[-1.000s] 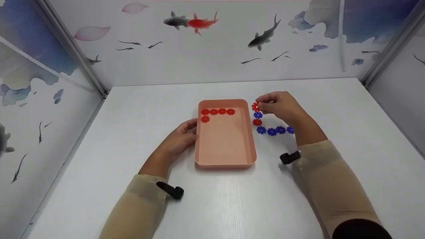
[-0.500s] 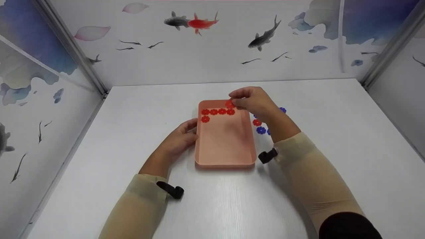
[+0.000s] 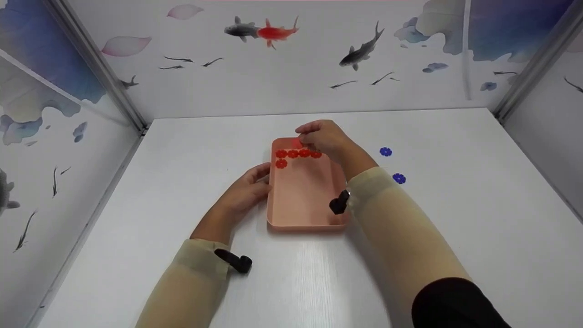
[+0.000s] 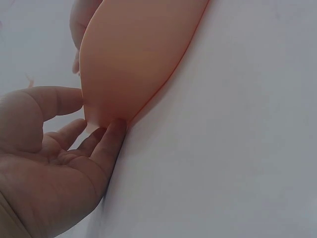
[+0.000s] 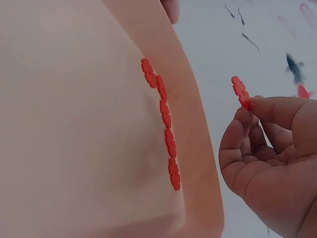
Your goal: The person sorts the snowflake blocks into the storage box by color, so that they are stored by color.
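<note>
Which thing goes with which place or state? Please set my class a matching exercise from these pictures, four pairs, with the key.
1. left hand
2. right hand
3. five red discs
4. two blue discs

A. on the white table, right of the tray
B. pinching another red disc
C. touching the tray's left side
D. inside the tray

Pairs: 1-C, 2-B, 3-D, 4-A

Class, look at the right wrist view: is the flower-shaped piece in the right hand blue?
No, the right hand pinches a red flower-shaped piece.
</note>
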Motion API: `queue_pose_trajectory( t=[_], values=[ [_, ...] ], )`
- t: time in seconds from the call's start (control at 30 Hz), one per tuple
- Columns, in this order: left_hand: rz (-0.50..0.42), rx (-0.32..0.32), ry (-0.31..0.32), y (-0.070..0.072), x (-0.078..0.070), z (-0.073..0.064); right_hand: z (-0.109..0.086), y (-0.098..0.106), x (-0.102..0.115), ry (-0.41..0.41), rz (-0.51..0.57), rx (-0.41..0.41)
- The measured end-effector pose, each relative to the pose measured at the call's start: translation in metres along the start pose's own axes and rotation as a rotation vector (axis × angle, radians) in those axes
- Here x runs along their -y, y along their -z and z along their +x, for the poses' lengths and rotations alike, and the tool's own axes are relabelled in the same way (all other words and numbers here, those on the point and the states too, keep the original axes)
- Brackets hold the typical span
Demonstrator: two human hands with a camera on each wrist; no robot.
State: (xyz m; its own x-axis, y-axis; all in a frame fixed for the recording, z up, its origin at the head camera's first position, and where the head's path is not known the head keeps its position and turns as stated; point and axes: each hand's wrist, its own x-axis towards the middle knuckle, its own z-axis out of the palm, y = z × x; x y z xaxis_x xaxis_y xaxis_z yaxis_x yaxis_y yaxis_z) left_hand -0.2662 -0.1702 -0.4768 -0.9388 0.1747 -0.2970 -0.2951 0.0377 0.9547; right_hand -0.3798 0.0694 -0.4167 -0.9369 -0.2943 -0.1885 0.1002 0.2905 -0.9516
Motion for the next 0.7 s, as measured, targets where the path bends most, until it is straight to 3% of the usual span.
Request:
queue_pose_trajectory(
  t=[0.23,0.43,0.7],
  values=[
    [0.004,0.013,0.005,0.001,-0.001,0.0,0.009,-0.019,-0.015,-0.036,-0.029,-0.067],
    [-0.027,0.053,-0.01,0.001,-0.001,0.001,0.013,-0.021,-0.031,-0.065,-0.081,-0.118],
    [-0.009,0.04,-0.007,0.003,0.001,0.001,0.013,-0.022,-0.038,-0.025,-0.191,-0.051]
  ],
)
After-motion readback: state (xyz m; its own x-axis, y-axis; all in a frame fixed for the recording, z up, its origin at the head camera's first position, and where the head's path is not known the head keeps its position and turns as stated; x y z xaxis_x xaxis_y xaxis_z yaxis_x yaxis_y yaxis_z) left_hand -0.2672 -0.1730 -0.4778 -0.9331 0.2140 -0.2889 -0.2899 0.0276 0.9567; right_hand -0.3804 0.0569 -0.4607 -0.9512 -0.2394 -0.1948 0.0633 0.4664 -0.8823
